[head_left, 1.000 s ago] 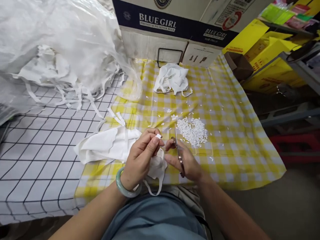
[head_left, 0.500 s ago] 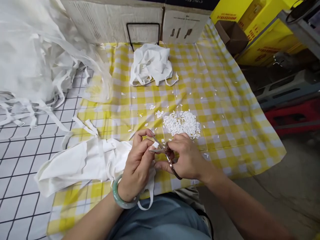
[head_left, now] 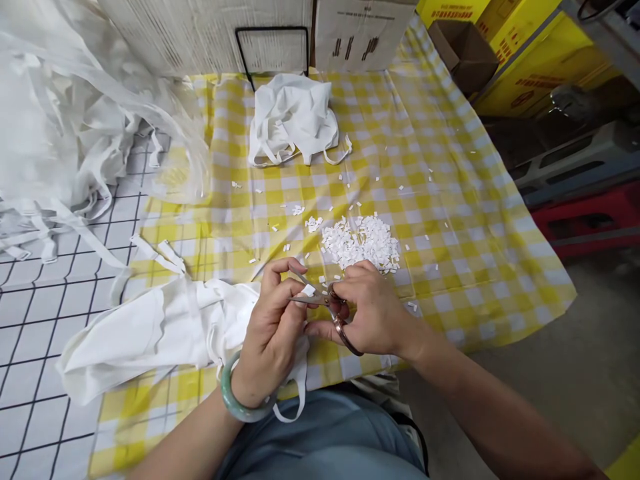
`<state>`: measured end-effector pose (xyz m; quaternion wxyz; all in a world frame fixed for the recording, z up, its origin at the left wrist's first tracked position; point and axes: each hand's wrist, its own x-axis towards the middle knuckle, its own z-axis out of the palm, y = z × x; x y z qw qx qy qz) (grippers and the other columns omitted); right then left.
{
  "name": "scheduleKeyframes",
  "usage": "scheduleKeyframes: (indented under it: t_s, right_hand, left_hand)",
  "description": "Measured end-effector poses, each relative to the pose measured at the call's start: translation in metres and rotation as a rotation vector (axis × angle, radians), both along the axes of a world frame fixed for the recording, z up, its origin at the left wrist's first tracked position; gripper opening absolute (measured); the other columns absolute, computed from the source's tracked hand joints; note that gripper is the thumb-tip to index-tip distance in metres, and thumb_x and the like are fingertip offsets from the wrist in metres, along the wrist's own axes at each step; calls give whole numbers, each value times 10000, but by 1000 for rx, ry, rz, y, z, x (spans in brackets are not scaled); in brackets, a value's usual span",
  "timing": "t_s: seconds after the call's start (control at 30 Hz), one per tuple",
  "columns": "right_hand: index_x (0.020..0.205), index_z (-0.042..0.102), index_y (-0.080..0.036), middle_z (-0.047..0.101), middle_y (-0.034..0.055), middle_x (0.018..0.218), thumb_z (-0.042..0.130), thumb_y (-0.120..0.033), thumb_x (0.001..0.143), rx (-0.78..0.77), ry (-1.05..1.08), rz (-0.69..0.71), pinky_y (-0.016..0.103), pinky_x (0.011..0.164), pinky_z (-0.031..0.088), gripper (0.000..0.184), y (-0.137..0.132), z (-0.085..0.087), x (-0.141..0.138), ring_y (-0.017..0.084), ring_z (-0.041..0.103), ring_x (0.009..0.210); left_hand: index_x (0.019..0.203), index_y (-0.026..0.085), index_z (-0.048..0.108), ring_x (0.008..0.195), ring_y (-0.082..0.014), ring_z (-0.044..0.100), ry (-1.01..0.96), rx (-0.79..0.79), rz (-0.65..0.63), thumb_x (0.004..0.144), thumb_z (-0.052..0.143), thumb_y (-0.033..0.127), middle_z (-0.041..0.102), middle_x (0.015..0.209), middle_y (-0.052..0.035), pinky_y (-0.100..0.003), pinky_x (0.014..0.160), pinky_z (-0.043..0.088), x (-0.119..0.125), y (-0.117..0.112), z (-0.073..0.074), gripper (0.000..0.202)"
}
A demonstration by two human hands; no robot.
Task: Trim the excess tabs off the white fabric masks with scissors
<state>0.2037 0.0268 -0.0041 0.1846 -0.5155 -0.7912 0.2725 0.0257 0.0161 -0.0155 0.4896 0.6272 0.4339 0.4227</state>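
My right hand (head_left: 373, 310) grips a pair of scissors (head_left: 327, 301) by the dark handles, blades spread and pointing left. Between the blades a small white strap end (head_left: 309, 291) sticks out from my left hand (head_left: 275, 327), which pinches it. The strap seems to belong to the white fabric garment (head_left: 185, 320) lying to the left and partly under my left hand; the join is hidden by my fingers. Just beyond my hands lies a heap of small white clippings (head_left: 363, 241), with several bits scattered around it.
Another white strapped garment (head_left: 295, 120) lies farther back, before a black wire stand (head_left: 273, 29) and cardboard boxes (head_left: 357, 33). At left, a clear plastic bag (head_left: 185, 167) lies by piled white fabric (head_left: 65, 133). A yellow checked cloth (head_left: 420, 200) covers the table.
The scissor blades have moved slightly farther left across the strap end. My grip on both looks the same, and the whole view has shifted a little.
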Motion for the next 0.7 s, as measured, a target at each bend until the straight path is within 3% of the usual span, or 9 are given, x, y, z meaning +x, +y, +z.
scheduleKeyframes:
  t_s: [0.3,0.47,0.7]
  right_hand:
    - [507,530,-166,528,-11,501,670,-605,780,62,-25,-8,287,689,332,535,-1,-6,4,111,451,547]
    - [516,566,-163,559,4,491,670,-578,796,117,-71,-53,282,662,343,512,-5,-14,9,115,478,528]
    - [477,533,-169,551,17,470,675,-563,801,33,-191,-194,289,615,326,529,-13,-22,19,117,468,506]
  left_hand:
    - [865,204,590,1164,-211,421,-26,-14,-4,997,413,168,481,1090,-74,-390,1039,350,3,1,-3,224]
    - [837,209,568,1169,-201,413,-6,36,-45,997,391,128,505,869,-45,-353,1022,344,7,5,0,252]
    - [817,205,591,1141,-180,426,28,-50,-98,1001,405,153,492,1048,-52,-301,973,380,17,11,-4,267]
